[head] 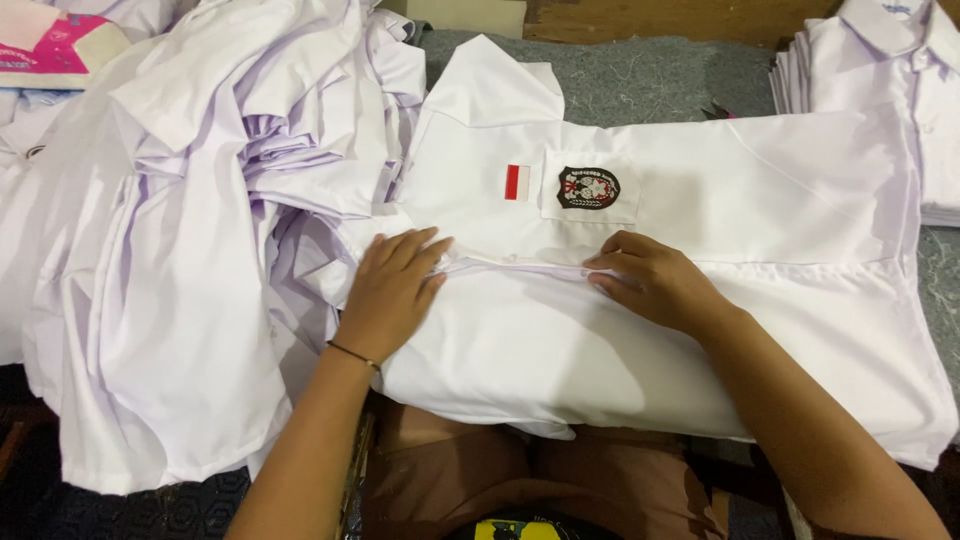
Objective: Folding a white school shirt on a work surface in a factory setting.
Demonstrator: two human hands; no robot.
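A white short-sleeved shirt [760,200] lies flat in front of me on a grey cloth surface, its collar toward the upper left. Its chest pocket carries a dark shield-shaped badge [588,187], and beside that sits a small red-and-white patch [517,181]. My left hand [392,288], with a thin dark band at the wrist, rests palm down on the shirt's front edge near the placket. My right hand [650,277] presses fingers down on the same front fold a little to the right. Neither hand grips anything.
A big loose heap of white shirts [190,200] fills the left side. A neat stack of folded white shirts [880,90] sits at the upper right. A pink packet [50,45] lies at the top left. A wooden edge [660,18] runs along the back.
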